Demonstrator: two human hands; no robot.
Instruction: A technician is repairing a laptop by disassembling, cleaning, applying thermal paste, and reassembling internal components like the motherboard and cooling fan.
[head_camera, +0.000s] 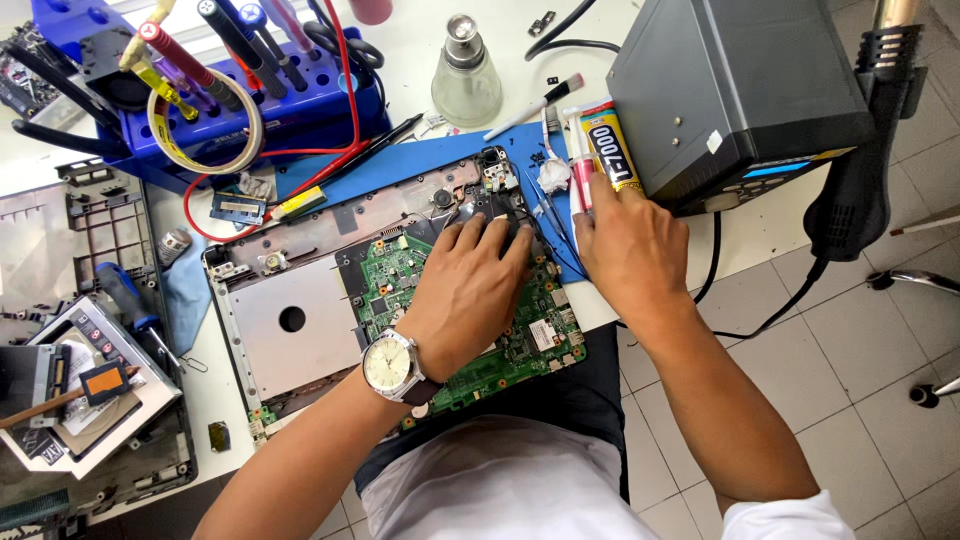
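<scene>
Across the frame's centre: opened laptop chassis (290, 300) on a blue mat (420, 160), green motherboard (520, 345) seated in its right half. Upper right: dark grey box-shaped station (730, 80), black hot-air handle (865, 150) hanging at its side. Upper left: blue tool rack (290, 110) crowded with screwdrivers, tape roll (205, 130) looped in front. Centre: left hand (470, 290), wristwatch (390, 365) on the wrist, pressed flat on the motherboard, fingers spread, grasping nothing. Right of centre: right hand (630, 245), fingertips closing on a glue tube (608, 145) beside the station. Top centre: glass dispenser bottle (465, 75).
</scene>
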